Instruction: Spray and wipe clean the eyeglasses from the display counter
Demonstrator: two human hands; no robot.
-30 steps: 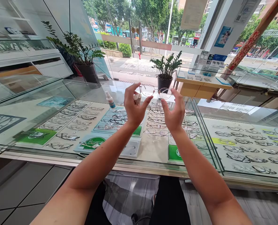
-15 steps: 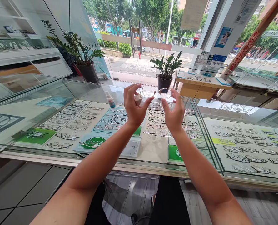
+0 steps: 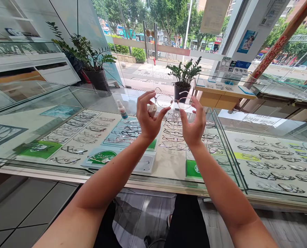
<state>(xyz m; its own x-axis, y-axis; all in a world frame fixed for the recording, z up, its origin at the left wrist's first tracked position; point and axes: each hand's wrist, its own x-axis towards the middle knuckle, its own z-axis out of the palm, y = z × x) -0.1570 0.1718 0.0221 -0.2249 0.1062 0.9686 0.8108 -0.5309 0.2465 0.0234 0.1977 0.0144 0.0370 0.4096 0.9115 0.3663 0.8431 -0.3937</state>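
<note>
A pair of thin-framed round glasses (image 3: 165, 101) is held up above the glass counter, lenses facing me and temples pointing away. My left hand (image 3: 148, 115) grips its left side between thumb and fingers, with a crumpled light cloth (image 3: 152, 110) tucked in the same hand. At the right side of the frame, my right hand (image 3: 194, 123) pinches the rim with thumb and fingers. A white spray bottle (image 3: 121, 109) stands upright on the counter to the left of my left hand.
Under the glass top of the display counter (image 3: 166, 168) lie rows of eyeglasses and green cards. A second case (image 3: 277, 137) with more glasses adjoins at the right. Potted plants (image 3: 181, 91) (image 3: 98, 80) stand beyond the counter, near the window.
The glasses have tilted, so the temple tips now show above the lenses. My right hand has shifted slightly to the right and down.
</note>
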